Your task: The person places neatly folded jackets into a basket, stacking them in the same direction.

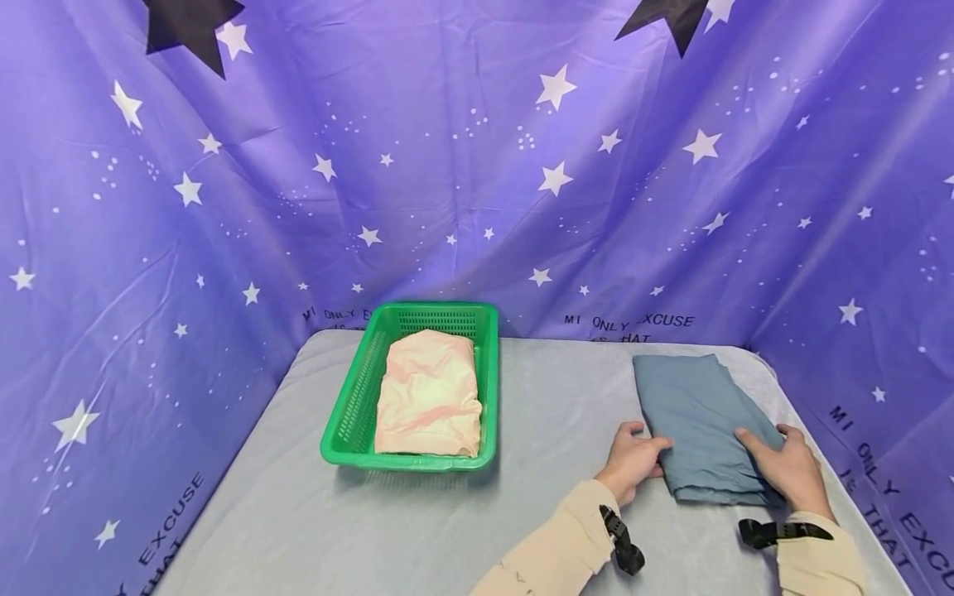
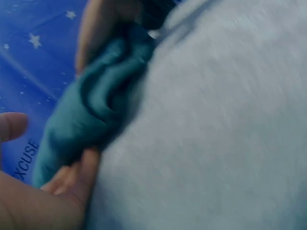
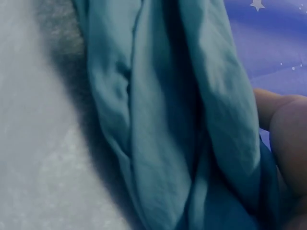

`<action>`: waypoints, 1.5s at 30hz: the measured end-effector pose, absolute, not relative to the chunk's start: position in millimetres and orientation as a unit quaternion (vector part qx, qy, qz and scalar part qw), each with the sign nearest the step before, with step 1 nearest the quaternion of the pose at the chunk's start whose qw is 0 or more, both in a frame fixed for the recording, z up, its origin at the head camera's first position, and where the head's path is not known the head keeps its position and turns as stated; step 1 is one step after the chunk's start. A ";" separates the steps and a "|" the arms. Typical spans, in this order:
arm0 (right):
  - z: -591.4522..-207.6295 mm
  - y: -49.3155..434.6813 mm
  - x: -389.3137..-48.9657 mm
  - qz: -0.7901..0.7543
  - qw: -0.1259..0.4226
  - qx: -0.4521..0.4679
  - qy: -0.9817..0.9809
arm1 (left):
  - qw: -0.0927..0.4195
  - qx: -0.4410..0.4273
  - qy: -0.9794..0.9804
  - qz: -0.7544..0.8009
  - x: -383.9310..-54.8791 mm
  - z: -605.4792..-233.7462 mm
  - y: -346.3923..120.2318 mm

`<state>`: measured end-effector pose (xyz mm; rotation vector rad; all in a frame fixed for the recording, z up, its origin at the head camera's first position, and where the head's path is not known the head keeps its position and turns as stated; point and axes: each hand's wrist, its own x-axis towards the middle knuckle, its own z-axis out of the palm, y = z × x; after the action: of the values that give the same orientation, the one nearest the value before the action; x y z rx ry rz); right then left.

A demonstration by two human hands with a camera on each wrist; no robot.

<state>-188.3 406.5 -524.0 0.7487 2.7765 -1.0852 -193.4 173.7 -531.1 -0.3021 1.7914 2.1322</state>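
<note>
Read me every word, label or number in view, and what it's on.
"MI ONLY EXCUSE", "IS THAT": purple star-printed fabric curtain, right side.
"MI ONLY XCUSE", "HAT": curtain's back, folds hiding letters.
"EXCUSE", "THAT": curtain's left side.
"MI ONLY E": curtain behind the green plastic basket; rest hidden, lower line unreadable.
Person's beige cloth left sleeve: marks too small to read.

— What colour is the folded cloth (image 1: 704, 430)?
— Plain grey-blue; the bundle (image 1: 428, 397) is pale pink, the basket (image 1: 406, 461) green.
— And the backdrop (image 1: 447, 190)?
— Purple-blue, patterned with white stars (the biggest are dark).
</note>
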 end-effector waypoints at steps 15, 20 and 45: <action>-520.3 402.8 -195.5 -0.355 0.126 0.217 0.901 | 0.169 -0.062 0.654 0.734 -203.7 -550.8 167.8; -524.7 394.0 -191.0 -0.390 0.106 0.220 0.888 | 0.164 -0.055 0.664 0.727 -203.7 -552.9 167.1; -527.6 352.1 -173.3 -0.407 -0.045 0.215 0.887 | 0.136 -0.038 0.630 0.763 -206.7 -559.3 165.8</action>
<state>-173.3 352.1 -527.6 0.6966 2.8680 -1.3154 -206.7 165.8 -559.3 -0.1097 1.8258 2.2103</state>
